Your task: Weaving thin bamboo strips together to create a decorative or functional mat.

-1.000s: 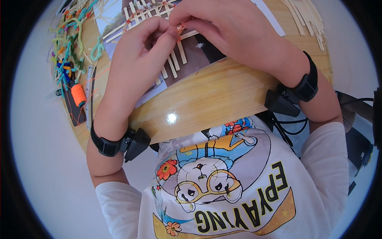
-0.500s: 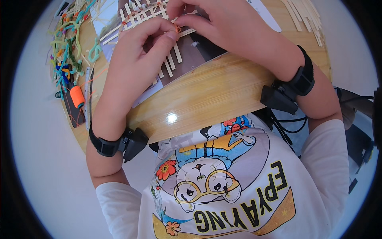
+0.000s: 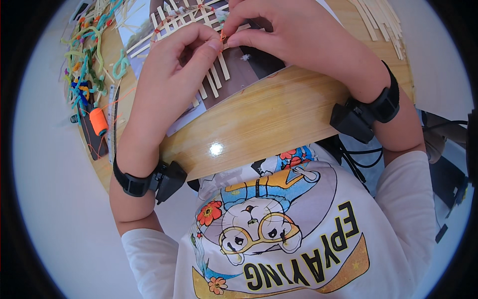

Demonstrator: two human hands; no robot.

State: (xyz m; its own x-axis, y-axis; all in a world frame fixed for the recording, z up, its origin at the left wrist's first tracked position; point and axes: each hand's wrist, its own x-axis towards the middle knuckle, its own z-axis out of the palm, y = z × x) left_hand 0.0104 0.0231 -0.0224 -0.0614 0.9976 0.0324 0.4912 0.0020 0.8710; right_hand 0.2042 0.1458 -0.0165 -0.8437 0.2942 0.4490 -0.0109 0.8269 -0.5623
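Note:
A lattice of thin pale wooden sticks (image 3: 223,67) lies on a printed picture sheet (image 3: 249,74), with red-orange ties at several of its crossings. Over the lattice's near side, my left hand (image 3: 174,70) is closed, thumb and forefinger pinching orange thread (image 3: 222,36) at a crossing. My right hand (image 3: 279,30) meets it from the right, its thumb and fingertips closed on the same thread. Fingers hide part of the knot area and the sticks beneath. Each wrist wears a black strap with a black box-shaped device.
An orange thread spool (image 3: 98,121) lies at the left on a dark flat object (image 3: 89,144), beside a ruler (image 3: 111,134). Colourful pipe cleaners (image 3: 82,55) heap at the far left. Loose wooden sticks (image 3: 371,22) lie far right on the wooden table (image 3: 249,122).
My right hand has moved slightly right and down, its fingers drawing orange thread up at the crossing. My left hand keeps its pinch in nearly the same place.

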